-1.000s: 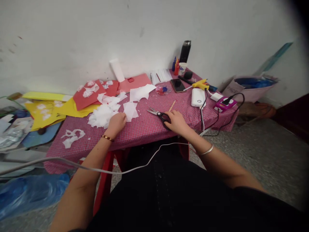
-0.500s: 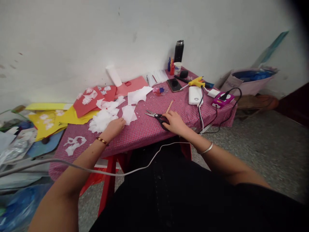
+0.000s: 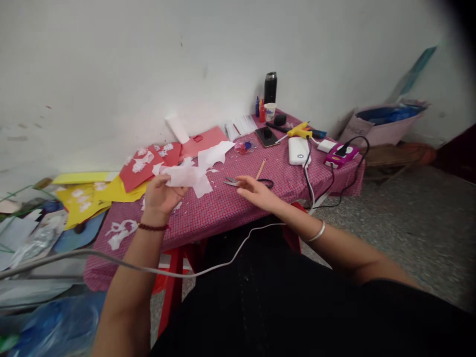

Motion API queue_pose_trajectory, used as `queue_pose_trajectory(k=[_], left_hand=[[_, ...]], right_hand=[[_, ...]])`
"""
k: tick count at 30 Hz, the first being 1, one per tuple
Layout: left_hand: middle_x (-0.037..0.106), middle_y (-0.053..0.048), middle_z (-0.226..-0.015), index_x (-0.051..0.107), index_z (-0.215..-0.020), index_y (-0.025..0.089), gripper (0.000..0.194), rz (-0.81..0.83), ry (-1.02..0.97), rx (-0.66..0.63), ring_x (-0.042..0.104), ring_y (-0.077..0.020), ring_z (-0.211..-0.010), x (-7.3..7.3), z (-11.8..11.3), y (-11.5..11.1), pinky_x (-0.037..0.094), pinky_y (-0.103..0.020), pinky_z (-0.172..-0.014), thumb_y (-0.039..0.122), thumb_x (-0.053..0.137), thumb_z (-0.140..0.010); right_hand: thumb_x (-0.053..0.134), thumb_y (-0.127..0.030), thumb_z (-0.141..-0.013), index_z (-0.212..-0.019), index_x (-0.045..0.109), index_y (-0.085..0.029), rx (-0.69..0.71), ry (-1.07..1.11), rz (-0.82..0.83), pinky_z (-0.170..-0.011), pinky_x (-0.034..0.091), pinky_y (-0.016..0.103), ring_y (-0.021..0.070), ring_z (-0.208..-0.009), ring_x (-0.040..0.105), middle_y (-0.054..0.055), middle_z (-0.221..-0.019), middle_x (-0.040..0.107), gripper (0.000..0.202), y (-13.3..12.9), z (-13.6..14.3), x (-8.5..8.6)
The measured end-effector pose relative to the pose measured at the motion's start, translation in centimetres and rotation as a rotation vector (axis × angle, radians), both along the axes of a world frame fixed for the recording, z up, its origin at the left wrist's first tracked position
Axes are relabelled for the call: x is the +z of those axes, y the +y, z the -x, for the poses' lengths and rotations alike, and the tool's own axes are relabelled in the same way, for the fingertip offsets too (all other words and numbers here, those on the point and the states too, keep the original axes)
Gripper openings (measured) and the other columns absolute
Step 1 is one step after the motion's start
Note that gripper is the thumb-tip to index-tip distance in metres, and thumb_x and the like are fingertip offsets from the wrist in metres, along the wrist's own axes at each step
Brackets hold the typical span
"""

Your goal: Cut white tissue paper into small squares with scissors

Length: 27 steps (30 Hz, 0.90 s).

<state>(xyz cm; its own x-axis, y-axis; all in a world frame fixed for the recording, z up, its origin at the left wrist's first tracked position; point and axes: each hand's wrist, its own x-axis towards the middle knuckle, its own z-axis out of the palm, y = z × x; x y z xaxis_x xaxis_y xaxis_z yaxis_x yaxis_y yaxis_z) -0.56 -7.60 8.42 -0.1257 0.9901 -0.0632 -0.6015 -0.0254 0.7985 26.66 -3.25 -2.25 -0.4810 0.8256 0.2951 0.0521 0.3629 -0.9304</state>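
My left hand (image 3: 162, 196) is raised over the left part of the checked tablecloth (image 3: 219, 203), its fingers closed on a piece of thin white paper (image 3: 184, 176). More white paper (image 3: 214, 154) lies just behind the held piece. The pile of white scraps is mostly hidden behind my left hand. My right hand (image 3: 255, 191) is over the scissors (image 3: 267, 183), fingers apart, holding nothing. The scissors lie partly hidden beneath it, blades pointing left. Beyond them rests a wooden pencil (image 3: 261, 168).
Red sheets (image 3: 203, 142) and yellow sheets (image 3: 84, 198) lie at the back left. Toward the right are a phone (image 3: 267, 137), a yellow glue gun (image 3: 299, 130), a white power bank (image 3: 299, 151) and a purple power strip (image 3: 340, 155) with cables. A black bottle (image 3: 270, 88) stands behind.
My left hand has lifted and turned, now with white paper in it. My right hand has let go of the scissors and moved slightly left.
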Motion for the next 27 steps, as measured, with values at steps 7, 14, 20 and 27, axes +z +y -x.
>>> queue_pose_trajectory(k=[7, 14, 20, 27], left_hand=[[0.078, -0.004, -0.091, 0.064, -0.111, 0.021, 0.040, 0.061, -0.062, 0.039, 0.073, -0.0202, -0.091, 0.1, -4.6, -4.9, 0.059, -0.033, -0.084, 0.010, 0.050, -0.074], [0.078, -0.004, -0.090, 0.065, -0.108, 0.020, 0.037, 0.095, 0.042, 0.054, 0.072, -0.0186, -0.096, -2.1, -5.2, -6.2, 0.057, -0.028, -0.086, 0.012, 0.054, -0.073], [0.076, -0.009, -0.103, 0.066, -0.105, 0.020, 0.030, 0.077, 0.134, 0.044, 0.067, -0.0265, -0.111, -2.5, -4.8, -6.7, 0.058, -0.038, -0.086, 0.038, 0.052, -0.085], [0.076, -0.006, -0.084, 0.070, -0.093, 0.016, 0.041, 0.140, 0.240, -0.016, 0.072, -0.0246, -0.081, -3.2, -4.8, -7.3, 0.059, -0.033, -0.072, 0.025, 0.086, -0.057]], right_hand=[[0.083, -0.051, -0.068, -0.131, 0.050, -0.027, 0.505, 0.494, 0.510, -0.097, 0.051, 0.038, 0.0219, -0.119, 0.058, 0.012, -0.141, 0.054, 0.076, -1.6, 3.3, 2.0], [0.088, -0.039, -0.059, -0.084, 0.063, -0.017, 0.445, 0.506, 0.713, -0.039, 0.042, 0.014, 0.0058, -0.048, 0.052, -0.005, -0.065, 0.063, 0.042, -2.5, 4.5, 2.4], [0.080, -0.039, -0.067, -0.082, 0.060, -0.016, 0.350, 0.372, 0.601, -0.030, 0.031, 0.013, 0.0044, -0.038, 0.048, -0.006, -0.059, 0.061, 0.034, -2.7, 3.1, 3.4], [0.072, -0.036, -0.076, -0.089, 0.059, -0.017, 0.354, 0.206, 0.443, -0.032, 0.031, 0.013, 0.0041, -0.037, 0.050, -0.007, -0.058, 0.060, 0.027, -2.6, 1.4, 5.0]])
